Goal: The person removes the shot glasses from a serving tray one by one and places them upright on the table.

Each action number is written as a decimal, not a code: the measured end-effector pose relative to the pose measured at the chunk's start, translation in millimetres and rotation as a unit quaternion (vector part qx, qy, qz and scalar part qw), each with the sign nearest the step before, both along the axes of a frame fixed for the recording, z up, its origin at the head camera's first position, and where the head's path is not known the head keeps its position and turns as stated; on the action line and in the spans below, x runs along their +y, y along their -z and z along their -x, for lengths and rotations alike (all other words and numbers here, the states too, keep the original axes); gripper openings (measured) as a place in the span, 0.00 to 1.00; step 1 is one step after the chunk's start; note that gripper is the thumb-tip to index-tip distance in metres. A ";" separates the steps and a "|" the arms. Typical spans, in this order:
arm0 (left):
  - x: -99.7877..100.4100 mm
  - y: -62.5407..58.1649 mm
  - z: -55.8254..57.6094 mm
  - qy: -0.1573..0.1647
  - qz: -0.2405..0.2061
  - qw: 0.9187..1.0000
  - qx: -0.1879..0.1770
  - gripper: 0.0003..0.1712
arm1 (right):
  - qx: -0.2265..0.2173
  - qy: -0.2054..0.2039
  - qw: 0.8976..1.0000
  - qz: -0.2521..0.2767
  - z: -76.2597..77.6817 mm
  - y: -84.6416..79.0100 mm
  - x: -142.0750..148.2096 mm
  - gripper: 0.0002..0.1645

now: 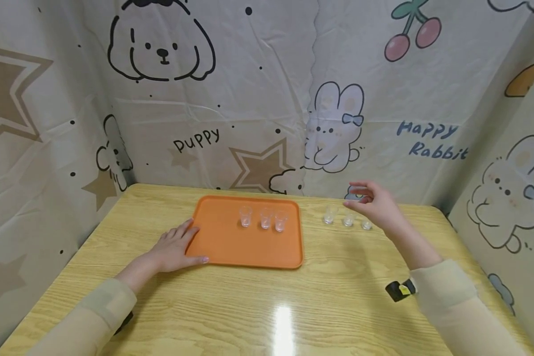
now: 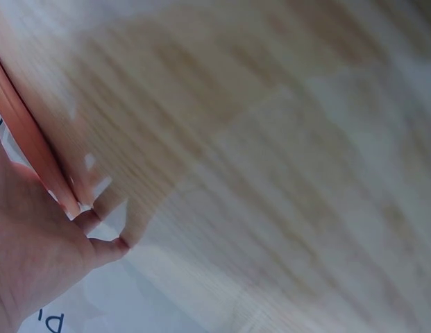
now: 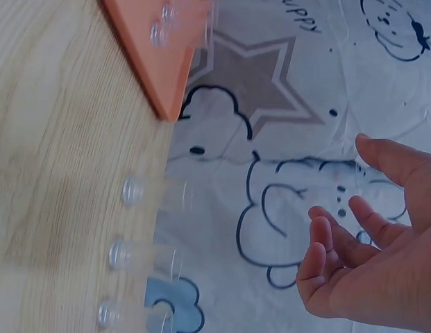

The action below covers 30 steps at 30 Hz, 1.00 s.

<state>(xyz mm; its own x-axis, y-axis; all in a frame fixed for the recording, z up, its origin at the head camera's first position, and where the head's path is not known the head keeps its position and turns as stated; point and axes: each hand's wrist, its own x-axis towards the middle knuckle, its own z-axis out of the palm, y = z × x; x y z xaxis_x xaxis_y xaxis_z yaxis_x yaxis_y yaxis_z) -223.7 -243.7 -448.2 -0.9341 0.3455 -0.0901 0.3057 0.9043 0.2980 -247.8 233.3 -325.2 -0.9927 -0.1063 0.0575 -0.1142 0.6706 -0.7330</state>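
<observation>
My left hand (image 1: 172, 251) rests at the left edge of an orange tray (image 1: 231, 249), fingers spread along the rim and thumb by its near corner. In the left wrist view, its fingertips (image 2: 125, 243) touch down beside the tray's edge. Three small clear glasses (image 1: 245, 218) stand upright in a row on the tray's right half. To the right of the tray, another three clear glasses (image 1: 329, 216) stand on the table. Above these hovers my right hand (image 1: 378, 203), fingers apart and loosely bent, holding nothing; the right wrist view shows a gap between it and the glasses (image 3: 135, 255).
The wooden table (image 1: 231, 306) ends at a patterned cloth (image 1: 249, 99) hanging behind it and on both sides. A black strap with a yellow mark (image 1: 400, 290) hangs at the right sleeve.
</observation>
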 end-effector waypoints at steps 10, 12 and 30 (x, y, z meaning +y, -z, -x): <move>-0.8 5.4 2.6 0.000 0.005 1.000 0.001 0.61 | -0.002 -0.022 0.998 0.058 -1.4 5.8 -37.4 0.38; -0.7 5.4 2.0 -0.001 0.004 1.000 0.002 0.61 | -0.006 -0.028 0.997 0.073 -0.4 9.4 -44.7 0.38; -1.5 7.5 3.7 -0.001 0.005 1.000 -0.004 0.62 | -0.022 -0.051 0.991 0.119 19.7 60.4 -97.1 0.41</move>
